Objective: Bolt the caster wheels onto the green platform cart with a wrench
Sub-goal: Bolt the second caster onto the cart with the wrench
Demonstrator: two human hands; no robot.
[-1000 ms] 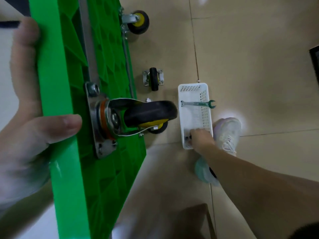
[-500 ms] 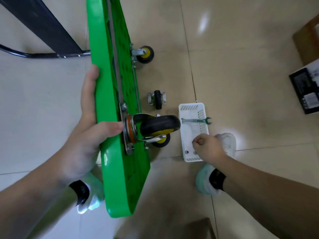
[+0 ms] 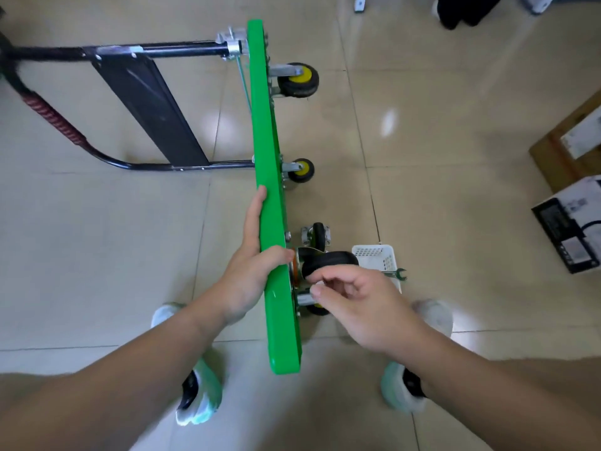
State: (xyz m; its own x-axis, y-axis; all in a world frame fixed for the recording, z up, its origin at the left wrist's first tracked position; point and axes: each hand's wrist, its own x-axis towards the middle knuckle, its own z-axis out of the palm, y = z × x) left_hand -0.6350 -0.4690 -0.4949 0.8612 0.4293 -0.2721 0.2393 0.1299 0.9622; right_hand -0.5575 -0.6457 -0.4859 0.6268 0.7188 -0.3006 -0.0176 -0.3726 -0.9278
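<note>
The green platform cart stands on its long edge on the floor. My left hand grips its upper edge, thumb over the top. A black caster wheel sits against the cart's underside right beside that thumb, with a yellow-hubbed caster lower down. My right hand hovers just in front of these, thumb and forefinger pinched together on a small pale fastener that is blurred. Behind it a green wrench lies across a white basket. A loose caster stands on the floor.
Two more casters are mounted at the cart's far end. The black folding handle lies on the floor at left. Boxes stand at the right edge. My shoes are planted either side of the cart.
My right hand has lifted out of the white basket with fingers pinched and moved left to the caster on the cart. The view has pulled back; my left hand keeps its grip.
</note>
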